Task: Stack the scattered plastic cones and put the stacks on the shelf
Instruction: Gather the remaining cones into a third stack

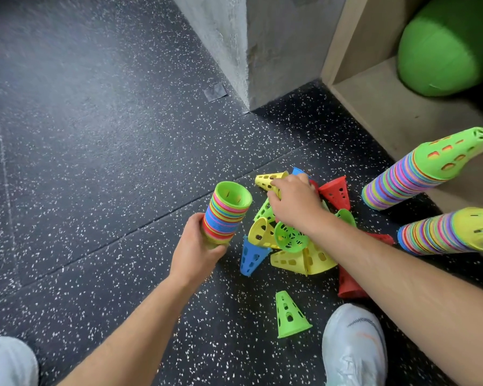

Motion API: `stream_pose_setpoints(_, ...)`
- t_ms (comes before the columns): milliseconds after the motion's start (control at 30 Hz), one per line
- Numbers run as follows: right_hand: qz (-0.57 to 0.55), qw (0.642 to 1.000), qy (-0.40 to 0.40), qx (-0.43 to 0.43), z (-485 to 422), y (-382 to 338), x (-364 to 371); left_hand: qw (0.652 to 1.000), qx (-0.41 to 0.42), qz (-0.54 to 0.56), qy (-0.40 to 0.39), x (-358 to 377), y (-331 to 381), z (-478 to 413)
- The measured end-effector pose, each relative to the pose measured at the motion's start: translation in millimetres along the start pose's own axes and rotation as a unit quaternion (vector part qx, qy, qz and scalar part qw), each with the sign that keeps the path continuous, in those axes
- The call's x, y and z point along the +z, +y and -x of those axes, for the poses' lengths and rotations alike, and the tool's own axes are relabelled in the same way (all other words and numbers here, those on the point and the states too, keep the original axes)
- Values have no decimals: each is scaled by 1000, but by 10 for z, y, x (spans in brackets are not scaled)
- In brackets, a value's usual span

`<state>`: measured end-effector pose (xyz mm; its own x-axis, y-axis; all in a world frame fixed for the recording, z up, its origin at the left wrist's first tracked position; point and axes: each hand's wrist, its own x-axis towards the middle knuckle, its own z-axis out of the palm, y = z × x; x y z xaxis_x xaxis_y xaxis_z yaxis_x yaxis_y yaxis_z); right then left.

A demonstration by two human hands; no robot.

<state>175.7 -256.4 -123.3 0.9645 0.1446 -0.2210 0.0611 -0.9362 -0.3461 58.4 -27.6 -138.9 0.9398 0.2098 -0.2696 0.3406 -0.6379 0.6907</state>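
Head view: left hand (197, 246) grips an upturned cone stack (226, 215); right hand (293, 201) closes on a yellow cone (268, 181).
Pulling it could scatter the floor pile (287, 246).

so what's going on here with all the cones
A person is gathering plastic cones off the floor. The left hand holds an inverted stack of nested cones, while the right hand reaches into the loose pile, fingers on a yellow cone. Two taller finished stacks stand on the floor by the shelf, not yet on it.
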Motion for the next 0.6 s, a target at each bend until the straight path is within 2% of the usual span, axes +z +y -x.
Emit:
stream_pose_setpoints(133, -1, 1000, 0, -15, -72, 21, 9, 1000, 1, 3, -2, 28, -11, -43)
stream_pose_setpoints(267, -111, 991, 47, -51, -94, 10, -73, 1000, -1, 4, -1, 42, -43, -57)
stream_pose_setpoints(600, -256, 928, 208, -174, 323, -341, -502, 1000, -1, -4, 1, -41, -145, 92)
